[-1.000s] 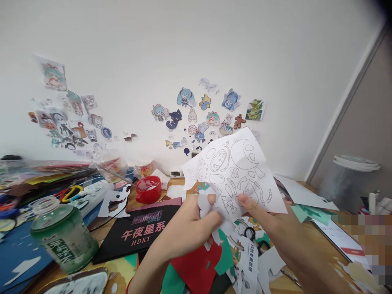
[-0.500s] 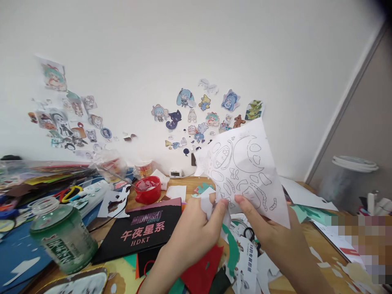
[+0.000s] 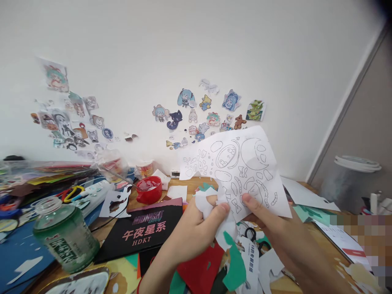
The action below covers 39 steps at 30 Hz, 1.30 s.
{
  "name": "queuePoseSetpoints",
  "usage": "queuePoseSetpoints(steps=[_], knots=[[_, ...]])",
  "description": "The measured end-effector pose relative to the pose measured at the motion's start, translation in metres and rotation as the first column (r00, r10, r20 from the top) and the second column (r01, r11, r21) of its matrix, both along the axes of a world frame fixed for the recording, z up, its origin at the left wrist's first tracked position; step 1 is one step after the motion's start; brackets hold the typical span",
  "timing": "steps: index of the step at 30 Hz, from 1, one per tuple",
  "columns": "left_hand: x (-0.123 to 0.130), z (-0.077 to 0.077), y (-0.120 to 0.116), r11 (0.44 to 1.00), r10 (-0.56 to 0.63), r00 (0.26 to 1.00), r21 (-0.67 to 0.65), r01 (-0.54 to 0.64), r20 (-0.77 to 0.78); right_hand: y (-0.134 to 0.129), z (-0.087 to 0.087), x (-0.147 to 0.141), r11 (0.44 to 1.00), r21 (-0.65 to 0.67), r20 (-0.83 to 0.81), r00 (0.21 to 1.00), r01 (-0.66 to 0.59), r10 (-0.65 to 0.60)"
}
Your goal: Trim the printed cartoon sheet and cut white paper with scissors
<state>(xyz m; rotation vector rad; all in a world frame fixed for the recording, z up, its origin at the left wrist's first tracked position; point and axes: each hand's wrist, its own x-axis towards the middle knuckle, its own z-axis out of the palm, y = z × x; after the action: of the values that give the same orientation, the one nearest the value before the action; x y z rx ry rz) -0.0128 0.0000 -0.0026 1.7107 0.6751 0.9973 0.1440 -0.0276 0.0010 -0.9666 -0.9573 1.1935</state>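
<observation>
My right hand (image 3: 266,214) pinches a white paper sheet (image 3: 254,163) by its lower part, thumb in front and the other fingers behind. Outlines of small shapes are printed on the sheet, and its lower left edge is cut away in a curve. My left hand (image 3: 199,230) is closed on a white paper scrap (image 3: 225,228) with cut-out edges, just left of the sheet. Whether scrap and sheet are joined, I cannot tell. Below the scrap appears a green paper piece (image 3: 234,261). Black-handled scissors (image 3: 250,233) lie partly hidden under the papers.
Left of my hands are a black booklet (image 3: 143,232), a green-tinted jar (image 3: 65,234) and a red bowl (image 3: 149,190). Red paper (image 3: 202,267) and white offcuts (image 3: 271,265) litter the wooden table. A lidded bucket (image 3: 352,179) stands at right. Paper cut-outs (image 3: 185,98) cover the wall.
The sheet has turned flatter toward me, so its left part with small outlines now shows. My hands have drawn slightly apart, and the green piece shows more fully.
</observation>
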Motion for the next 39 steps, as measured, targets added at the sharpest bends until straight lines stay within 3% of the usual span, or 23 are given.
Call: queuePoseSetpoints(steps=[7,11,15,18,29,39], knots=[[0.001,0.002,-0.001,0.991,-0.047,0.994,-0.121,0.059,0.100,0.001,0.003,0.001,0.999,0.001,0.004,0.999,-0.044,0.044],[0.003,0.001,-0.002,0.986,-0.017,0.989,-0.161,0.042,0.150,-0.003,0.008,-0.005,0.999,0.048,0.125,0.992,0.015,-0.020],[0.003,0.001,-0.002,0.984,0.064,0.993,-0.174,-0.046,0.102,-0.007,0.009,-0.010,0.988,0.156,0.251,0.967,0.000,-0.040],[0.002,0.002,-0.002,0.988,0.082,0.993,-0.134,-0.071,0.080,-0.008,0.009,-0.009,0.988,0.153,0.293,0.955,0.000,-0.045],[-0.002,-0.007,0.003,0.989,-0.062,0.993,-0.127,0.075,0.102,-0.004,0.006,-0.005,0.983,0.178,0.281,0.960,-0.052,-0.001],[-0.006,-0.014,0.004,0.980,0.002,1.000,-0.199,-0.003,-0.004,-0.007,0.009,-0.005,0.989,0.148,0.308,0.951,-0.022,-0.025]])
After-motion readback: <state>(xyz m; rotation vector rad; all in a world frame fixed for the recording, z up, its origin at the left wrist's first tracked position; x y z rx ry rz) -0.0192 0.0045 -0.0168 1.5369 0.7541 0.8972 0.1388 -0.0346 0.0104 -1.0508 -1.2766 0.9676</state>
